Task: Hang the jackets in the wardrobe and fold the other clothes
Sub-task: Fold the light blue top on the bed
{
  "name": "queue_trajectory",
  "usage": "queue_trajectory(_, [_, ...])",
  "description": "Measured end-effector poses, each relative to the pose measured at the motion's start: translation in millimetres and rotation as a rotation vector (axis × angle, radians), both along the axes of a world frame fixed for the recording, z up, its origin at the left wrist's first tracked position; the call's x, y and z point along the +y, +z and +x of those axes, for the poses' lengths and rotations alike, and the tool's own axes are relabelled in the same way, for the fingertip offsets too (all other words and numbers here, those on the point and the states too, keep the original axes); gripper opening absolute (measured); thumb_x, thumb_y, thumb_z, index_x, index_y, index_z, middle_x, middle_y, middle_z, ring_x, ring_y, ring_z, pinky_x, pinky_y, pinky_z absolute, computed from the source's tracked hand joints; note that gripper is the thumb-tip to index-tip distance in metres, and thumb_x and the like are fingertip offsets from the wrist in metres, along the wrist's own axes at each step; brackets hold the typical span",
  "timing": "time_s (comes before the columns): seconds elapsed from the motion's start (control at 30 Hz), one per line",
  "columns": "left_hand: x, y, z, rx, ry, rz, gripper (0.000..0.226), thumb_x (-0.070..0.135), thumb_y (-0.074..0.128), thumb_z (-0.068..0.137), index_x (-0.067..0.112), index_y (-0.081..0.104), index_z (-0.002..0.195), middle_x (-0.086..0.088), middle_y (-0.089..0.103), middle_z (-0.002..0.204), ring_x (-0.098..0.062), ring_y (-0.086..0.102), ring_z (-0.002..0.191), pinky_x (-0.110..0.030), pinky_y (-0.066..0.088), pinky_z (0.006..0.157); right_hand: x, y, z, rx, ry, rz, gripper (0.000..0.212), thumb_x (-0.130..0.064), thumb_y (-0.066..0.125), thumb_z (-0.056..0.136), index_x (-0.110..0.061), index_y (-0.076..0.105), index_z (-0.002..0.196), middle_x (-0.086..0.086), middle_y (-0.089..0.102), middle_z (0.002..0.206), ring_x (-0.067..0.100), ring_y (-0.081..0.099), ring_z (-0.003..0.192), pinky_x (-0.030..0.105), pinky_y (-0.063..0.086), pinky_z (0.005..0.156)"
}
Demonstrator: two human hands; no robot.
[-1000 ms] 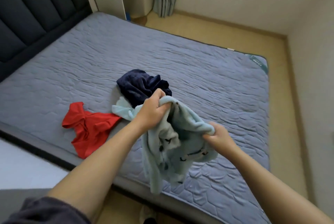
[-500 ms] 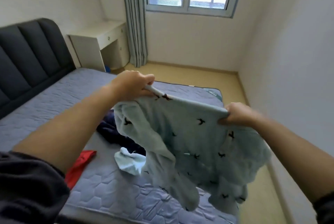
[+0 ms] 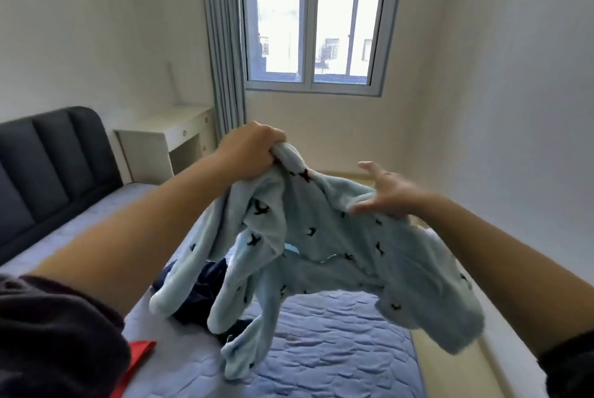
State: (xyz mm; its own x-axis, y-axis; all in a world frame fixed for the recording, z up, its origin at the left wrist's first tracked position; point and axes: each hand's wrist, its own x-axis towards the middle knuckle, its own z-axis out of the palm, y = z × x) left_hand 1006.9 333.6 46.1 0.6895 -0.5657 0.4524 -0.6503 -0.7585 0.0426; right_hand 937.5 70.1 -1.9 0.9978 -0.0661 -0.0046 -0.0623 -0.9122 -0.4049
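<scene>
Bed [image 3: 337,333]: L hand [image 3: 254,153] grips top [image 3: 321,237], R hand [image 3: 389,195] splayed.

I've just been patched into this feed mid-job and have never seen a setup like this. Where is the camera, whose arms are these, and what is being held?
There is no machine here. A person is working with bare hands, and the one camera sits on their head, looking forward and down, so the arms reaching in are their own. The left hand grips a bunched edge of a light blue fleece garment printed with small black birds and holds it up above the bed. The right hand is open, with its fingers spread against the cloth's other edge. On the bed lie a dark navy garment and a red garment, which is mostly hidden behind the left sleeve.
</scene>
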Motion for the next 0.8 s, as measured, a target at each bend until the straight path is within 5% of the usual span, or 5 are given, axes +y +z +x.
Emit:
queue_trajectory(0.1, [-18,17,-15,-0.062,-0.167,-0.097,0.024,0.004,0.049,0.080,0.015,0.067,0.091,-0.004,0.067,0.082,-0.023,0.058,0.077,-0.035,0.049,0.069,57,-7,8,-0.074,0.082,0.171,0.076,-0.046,0.076,0.070,-0.037,0.038,0.136,-0.002,0.058,0.103,0.021,0.057,0.098,0.033,0.047,0.083])
queue_trajectory(0.23, [4,24,-8,-0.160,-0.238,-0.198,0.010,0.015,0.061,0.082,0.013,0.066,0.090,0.003,0.060,0.073,-0.023,0.060,0.070,-0.034,0.050,0.064,94,1,23,-0.391,0.031,0.422,0.024,-0.036,0.063,0.071,-0.013,0.059,0.063,0.001,0.055,0.063,0.013,0.049,0.064,0.032,0.041,0.058])
queue_trajectory(0.4, [63,-33,16,-0.190,0.074,0.042,0.018,0.032,0.058,0.085,0.017,0.052,0.093,-0.005,0.062,0.086,-0.030,0.061,0.078,-0.034,0.042,0.061,115,23,31,-0.548,-0.005,0.667,0.021,-0.020,0.058,0.087,-0.002,0.069,0.084,0.009,0.065,0.078,0.011,0.054,0.074,0.030,0.046,0.067])
queue_trajectory(0.63, [93,-48,67,-0.111,0.628,-0.255,0.026,0.006,0.042,0.090,0.005,0.044,0.116,-0.018,0.052,0.114,-0.037,0.053,0.102,-0.043,0.041,0.075,160,32,36,-0.288,-0.002,0.799,0.022,-0.012,0.046,0.093,-0.013,0.064,0.080,0.005,0.064,0.082,0.015,0.058,0.074,0.023,0.049,0.067])
queue_trajectory(0.8, [104,-79,73,0.174,0.615,-0.450,0.018,0.016,0.050,0.090,0.009,0.040,0.103,-0.014,0.062,0.099,-0.034,0.059,0.090,-0.037,0.039,0.067,165,39,35,-0.179,-0.122,1.031,0.019,-0.014,0.046,0.093,-0.013,0.060,0.079,0.006,0.063,0.080,0.017,0.058,0.071,0.027,0.049,0.066])
